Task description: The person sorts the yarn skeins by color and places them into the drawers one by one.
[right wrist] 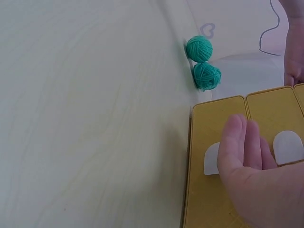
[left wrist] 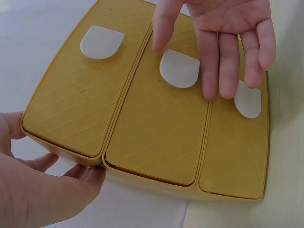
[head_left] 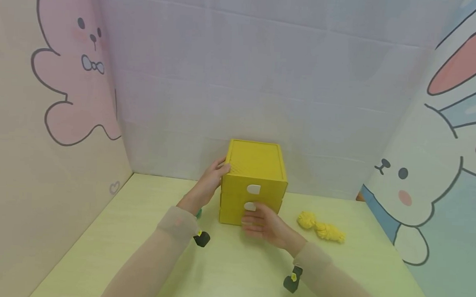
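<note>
A yellow cabinet (head_left: 255, 160) with three drawers and white tab handles stands against the back wall. My left hand (head_left: 208, 185) rests along its left side, thumb up at the top edge. In front of the drawers is my right hand (head_left: 268, 225), fingers extended and holding nothing. From the left wrist, the right fingertips (left wrist: 228, 90) overlap the drawer front between the middle handle (left wrist: 179, 69) and the lowest handle (left wrist: 249, 100). The right hand hides the lowest handle in the head view.
Yellow yarn lies right of the cabinet as a ball (head_left: 306, 219) and a twisted hank (head_left: 330, 232). Two green yarn balls (right wrist: 207, 76) sit beyond the cabinet's left side, mostly hidden by the left arm in the head view. Cartoon-printed walls (head_left: 412, 182) enclose the pale table (head_left: 233, 263).
</note>
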`<action>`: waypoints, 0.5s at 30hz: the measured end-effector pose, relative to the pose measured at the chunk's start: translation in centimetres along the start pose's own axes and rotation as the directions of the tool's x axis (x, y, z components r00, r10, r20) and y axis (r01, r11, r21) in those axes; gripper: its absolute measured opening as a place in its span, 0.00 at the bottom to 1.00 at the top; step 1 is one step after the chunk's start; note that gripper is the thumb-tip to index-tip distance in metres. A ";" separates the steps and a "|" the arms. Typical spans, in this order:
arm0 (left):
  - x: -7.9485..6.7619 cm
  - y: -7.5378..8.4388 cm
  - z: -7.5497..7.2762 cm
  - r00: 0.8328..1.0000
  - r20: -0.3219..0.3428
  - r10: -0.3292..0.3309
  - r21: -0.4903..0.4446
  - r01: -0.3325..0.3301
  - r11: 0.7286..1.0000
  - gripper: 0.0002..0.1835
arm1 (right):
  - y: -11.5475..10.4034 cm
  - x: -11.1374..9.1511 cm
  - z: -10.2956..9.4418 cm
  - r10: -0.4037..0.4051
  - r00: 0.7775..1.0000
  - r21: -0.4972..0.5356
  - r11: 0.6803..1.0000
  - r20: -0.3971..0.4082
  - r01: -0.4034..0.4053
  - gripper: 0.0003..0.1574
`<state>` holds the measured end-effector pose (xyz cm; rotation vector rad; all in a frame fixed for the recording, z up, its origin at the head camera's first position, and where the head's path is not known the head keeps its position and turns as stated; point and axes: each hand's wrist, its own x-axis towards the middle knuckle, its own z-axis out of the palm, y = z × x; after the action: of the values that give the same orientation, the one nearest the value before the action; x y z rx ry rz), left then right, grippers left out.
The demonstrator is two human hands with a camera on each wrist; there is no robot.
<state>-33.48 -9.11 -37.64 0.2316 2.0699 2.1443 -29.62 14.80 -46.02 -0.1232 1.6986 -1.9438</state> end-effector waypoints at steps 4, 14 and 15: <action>-0.1 0.1 0.1 1.000 0.002 0.007 -0.003 -0.007 1.000 0.36 | 0.1 0.3 0.1 0.005 1.000 0.040 0.999 -0.016 -0.004 0.48; 0.2 -0.2 0.0 1.000 0.000 -0.003 -0.004 0.003 1.000 0.36 | 0.4 0.9 0.0 0.009 1.000 0.078 0.997 -0.028 -0.006 0.48; 0.2 -0.2 0.0 1.000 0.000 -0.003 -0.005 0.003 1.000 0.36 | 0.5 0.9 -0.1 0.005 1.000 0.079 0.997 -0.027 -0.003 0.48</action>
<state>-33.71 -9.05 -37.83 0.2275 2.0639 2.1475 -30.23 14.45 -46.72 -0.0648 1.6352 -2.0152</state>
